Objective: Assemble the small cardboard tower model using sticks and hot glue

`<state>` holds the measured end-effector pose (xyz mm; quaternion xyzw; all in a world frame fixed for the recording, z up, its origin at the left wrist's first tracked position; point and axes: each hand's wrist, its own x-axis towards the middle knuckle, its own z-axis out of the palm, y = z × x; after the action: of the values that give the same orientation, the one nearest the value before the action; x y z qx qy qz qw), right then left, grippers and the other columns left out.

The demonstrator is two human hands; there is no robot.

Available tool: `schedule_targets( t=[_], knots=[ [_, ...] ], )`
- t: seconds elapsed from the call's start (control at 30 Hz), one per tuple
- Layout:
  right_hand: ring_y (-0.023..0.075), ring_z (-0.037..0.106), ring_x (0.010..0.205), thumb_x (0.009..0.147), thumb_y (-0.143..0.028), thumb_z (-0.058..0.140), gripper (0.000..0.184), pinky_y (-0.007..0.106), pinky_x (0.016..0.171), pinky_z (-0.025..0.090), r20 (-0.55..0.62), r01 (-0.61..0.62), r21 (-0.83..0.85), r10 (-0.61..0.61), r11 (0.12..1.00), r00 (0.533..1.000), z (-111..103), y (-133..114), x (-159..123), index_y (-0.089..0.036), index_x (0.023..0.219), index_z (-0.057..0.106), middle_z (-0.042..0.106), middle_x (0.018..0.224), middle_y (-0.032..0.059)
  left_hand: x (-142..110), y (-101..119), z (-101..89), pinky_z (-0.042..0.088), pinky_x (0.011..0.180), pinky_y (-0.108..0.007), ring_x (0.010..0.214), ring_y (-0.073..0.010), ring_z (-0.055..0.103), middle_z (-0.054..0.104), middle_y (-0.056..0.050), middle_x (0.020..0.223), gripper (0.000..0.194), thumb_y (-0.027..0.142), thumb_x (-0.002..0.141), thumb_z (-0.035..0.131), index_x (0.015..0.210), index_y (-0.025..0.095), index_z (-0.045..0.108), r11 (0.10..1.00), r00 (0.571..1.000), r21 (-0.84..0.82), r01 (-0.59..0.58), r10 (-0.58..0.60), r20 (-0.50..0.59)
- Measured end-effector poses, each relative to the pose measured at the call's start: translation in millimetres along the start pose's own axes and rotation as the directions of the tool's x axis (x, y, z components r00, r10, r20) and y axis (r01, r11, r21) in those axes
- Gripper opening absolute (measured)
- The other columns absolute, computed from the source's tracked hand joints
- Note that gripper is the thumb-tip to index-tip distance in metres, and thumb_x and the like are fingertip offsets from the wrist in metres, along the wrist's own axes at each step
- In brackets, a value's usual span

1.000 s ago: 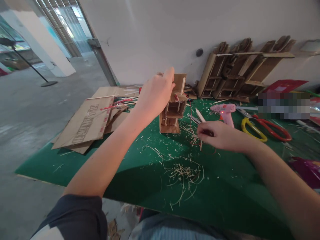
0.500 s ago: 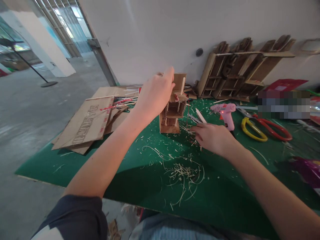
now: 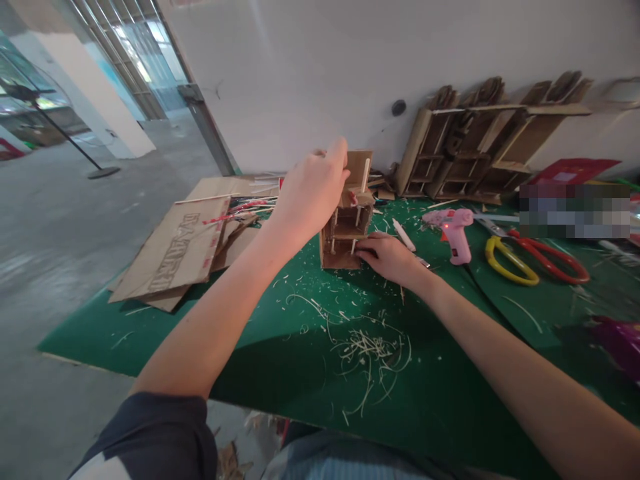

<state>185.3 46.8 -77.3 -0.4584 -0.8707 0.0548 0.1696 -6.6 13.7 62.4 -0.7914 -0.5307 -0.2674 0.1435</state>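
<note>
A small tiered cardboard model [image 3: 349, 230] stands upright on the green table, with short wooden sticks as posts between its levels. My left hand [image 3: 317, 180] is closed on its upper left part; the fingertips are partly hidden behind the hand. At the lower right of the model, my right hand [image 3: 387, 257] is closed, thumb and fingers pinching at its edge beside a short post [image 3: 353, 247]. A white stick [image 3: 367, 175] rises from the top level. Just behind my right hand lies a white pen-like tube [image 3: 403, 235].
A pink glue gun [image 3: 454, 233] with a lit red light and scissors [image 3: 510, 261] with yellow and red handles lie to the right. Flat cardboard sheets [image 3: 175, 250] lie left. Wood shavings [image 3: 370, 347] litter the front. A larger cardboard structure [image 3: 470, 150] leans against the wall.
My right hand has moved left, from the tools beside the model to the model's lower right edge. My left hand stays at the top of the model.
</note>
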Motion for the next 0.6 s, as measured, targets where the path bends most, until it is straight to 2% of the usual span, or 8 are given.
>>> schedule_targets(
  t=[0.1,0.17,0.3,0.43,0.5,0.6],
  knots=[
    [0.0167,0.060,0.091,0.093,-0.021,0.040,0.030,0.028,0.080,0.041,0.007,0.006,-0.042,-0.005,0.999,1.000,0.0,-0.2,1.7,-0.021,0.099,0.069,0.067,0.097,0.0051,0.1,0.2,-0.2,0.047,0.078,-0.032,0.093,-0.0214,0.063,0.065,-0.007,0.101,0.018,0.024,0.094,0.041,0.110,0.025,0.049,0.999,1.000,-0.028,0.023,-0.022,0.022],
    [0.0185,0.060,0.090,0.092,-0.017,0.040,0.030,0.030,0.078,0.039,0.019,0.003,-0.190,0.001,0.982,1.000,-4.7,-4.5,-0.9,-0.017,0.101,0.068,0.067,0.098,0.0083,0.2,0.6,-0.3,0.046,0.079,-0.032,0.095,-0.0218,0.063,0.065,-0.007,0.101,0.018,0.024,0.094,0.042,0.110,0.025,0.050,0.999,0.999,-0.029,0.030,-0.030,0.023],
    [0.0238,0.058,0.088,0.084,-0.006,0.044,0.026,0.037,0.076,0.034,0.047,-0.021,-0.512,0.052,0.859,0.998,-28.4,-16.4,-14.2,-0.011,0.091,0.068,0.066,0.090,0.0139,0.3,1.1,-0.5,0.046,0.080,-0.033,0.096,-0.0223,0.063,0.064,-0.009,0.101,0.018,0.022,0.094,0.042,0.110,0.022,0.050,0.998,0.999,-0.055,0.040,-0.038,0.029],
    [0.0372,0.051,0.103,0.082,-0.012,0.048,0.022,0.046,0.078,0.032,-0.023,-0.190,-0.665,0.234,0.723,0.972,-59.9,-31.9,-33.9,-0.013,0.078,0.070,0.066,0.094,0.0166,0.3,0.0,-0.5,0.047,0.078,-0.034,0.095,-0.0228,0.063,0.064,-0.008,0.101,0.018,0.023,0.094,0.043,0.110,0.024,0.050,0.997,0.999,-0.069,0.043,-0.041,0.034],
    [0.0379,0.052,0.101,0.085,-0.020,0.047,0.026,0.048,0.078,0.033,-0.023,-0.154,-0.664,0.185,0.731,0.982,-67.6,-43.2,-40.6,-0.014,0.080,0.071,0.066,0.093,0.0168,0.2,-0.3,-0.2,0.048,0.076,-0.035,0.093,-0.0229,0.063,0.065,-0.008,0.099,0.018,0.024,0.094,0.043,0.110,0.025,0.051,0.999,0.999,-0.040,0.032,-0.032,0.015],
    [0.0257,0.060,0.081,0.089,-0.025,0.040,0.032,0.039,0.070,0.037,0.143,0.055,-0.479,0.016,0.876,0.990,-61.1,-61.7,-40.6,-0.019,0.099,0.070,0.068,0.088,0.0120,0.2,-0.1,0.3,0.048,0.075,-0.035,0.092,-0.0228,0.064,0.066,-0.008,0.098,0.017,0.024,0.094,0.044,0.109,0.025,0.052,1.000,1.000,-0.001,0.013,-0.013,-0.004]
  ],
)
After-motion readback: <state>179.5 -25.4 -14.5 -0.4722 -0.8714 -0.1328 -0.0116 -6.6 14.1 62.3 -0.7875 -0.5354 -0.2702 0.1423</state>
